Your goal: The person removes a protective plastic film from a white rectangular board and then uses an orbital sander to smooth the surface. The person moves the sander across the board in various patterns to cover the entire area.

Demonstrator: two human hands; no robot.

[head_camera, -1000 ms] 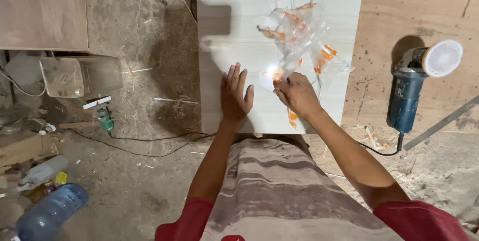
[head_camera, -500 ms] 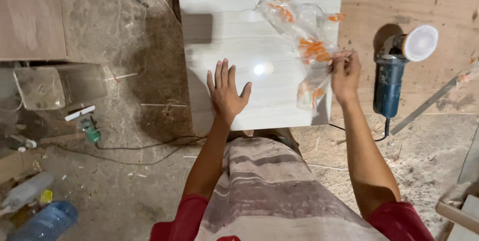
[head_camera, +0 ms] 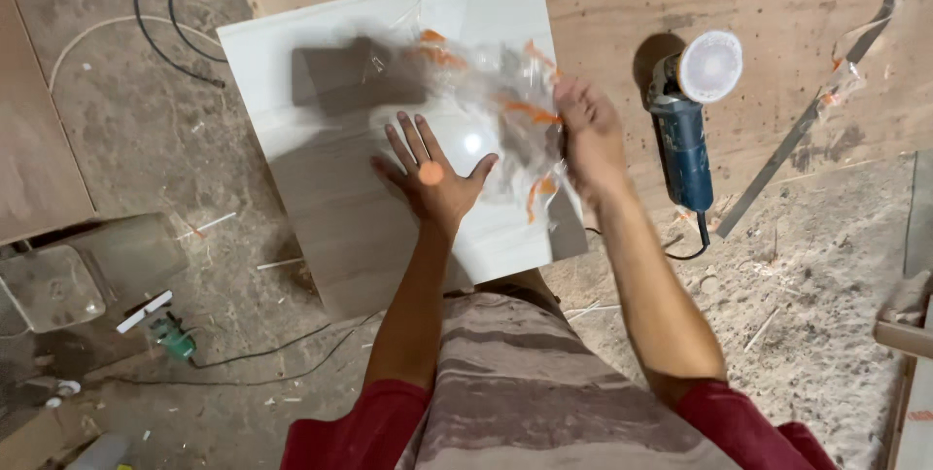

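your left hand (head_camera: 432, 174) lies flat, fingers spread, on the tile (head_camera: 321, 169). your right hand (head_camera: 588, 135) grips the blurred plastic wrap (head_camera: 486, 91) over the tile's right side, grinder (head_camera: 685, 130) just beside.

angle grinder (head_camera: 685, 130) right, tile (head_camera: 321, 188) left bare

tile (head_camera: 321, 139): pale grey-white, faint streaks | plastic wrap (head_camera: 486, 91): clear, orange marks | grinder (head_camera: 683, 139): blue, white disc
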